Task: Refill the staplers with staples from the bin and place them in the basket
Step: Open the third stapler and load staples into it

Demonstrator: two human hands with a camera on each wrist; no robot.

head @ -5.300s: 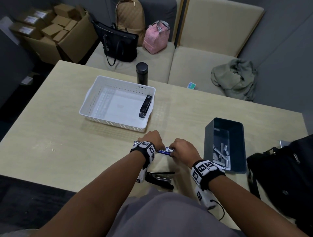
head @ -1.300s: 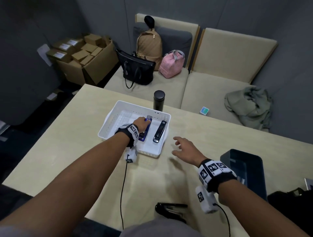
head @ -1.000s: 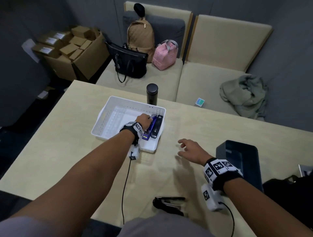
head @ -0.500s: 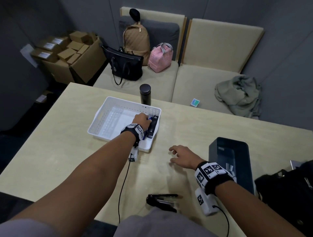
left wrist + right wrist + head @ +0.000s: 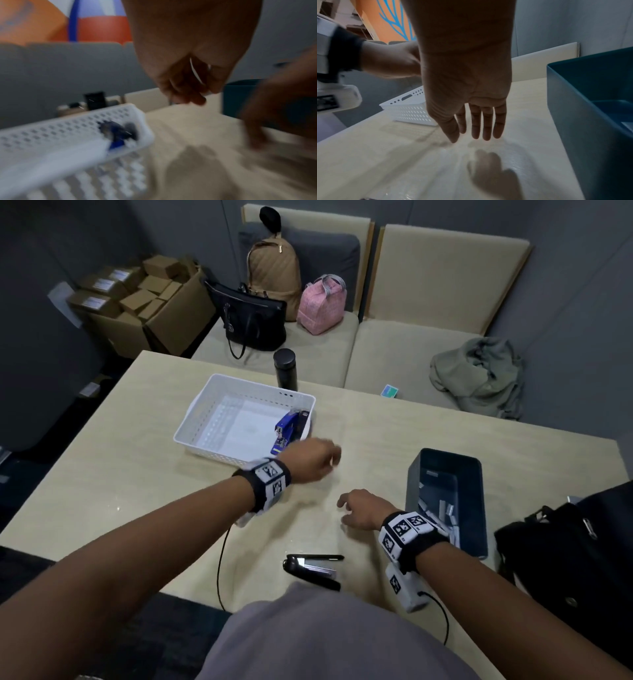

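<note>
A white basket (image 5: 212, 451) (image 5: 77, 128) (image 5: 412, 109) stands on the table with a blue stapler (image 5: 286, 429) (image 5: 116, 132) and a black stapler (image 5: 303, 422) lying side by side at its right end. My left hand (image 5: 315, 458) (image 5: 185, 92) hovers just right of the basket's near corner, fingers loosely curled and holding nothing. To the right of it my right hand (image 5: 356, 508) (image 5: 479, 128) hangs just over the table, fingers straight and empty. A second black stapler (image 5: 313, 568) lies hinged open near the table's front edge. The dark teal bin (image 5: 445, 455) (image 5: 590, 108) holds several staple strips (image 5: 442, 515).
A black flask (image 5: 285, 369) stands behind the basket. A black bag (image 5: 565, 559) sits at the table's right edge beside the bin. My wrist cable (image 5: 222, 563) trails across the front of the table. A sofa with bags lies beyond the far edge.
My left hand has let go of the blue stapler in the basket and pulled back to the right, out over the table. My right hand drifted slightly toward me.
</note>
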